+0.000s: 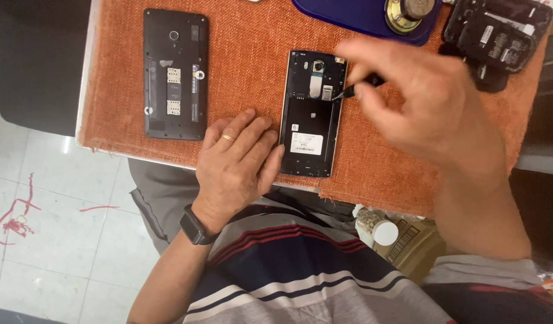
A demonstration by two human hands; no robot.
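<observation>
Under the tool's tip (348,90), opened phone (312,114).

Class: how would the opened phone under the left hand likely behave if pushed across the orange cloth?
The phone looks flat and rigid, so it would probably slide, not roll. The cloth looks coarse and may grip it. Its exposed insides seem fragile.

White rectangular label (306,144) on the opened phone (312,114).

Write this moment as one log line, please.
left hand: steadies opened phone | right hand: holds dark tool, tip on phone | second opened phone: lies apart on orange cloth
</observation>
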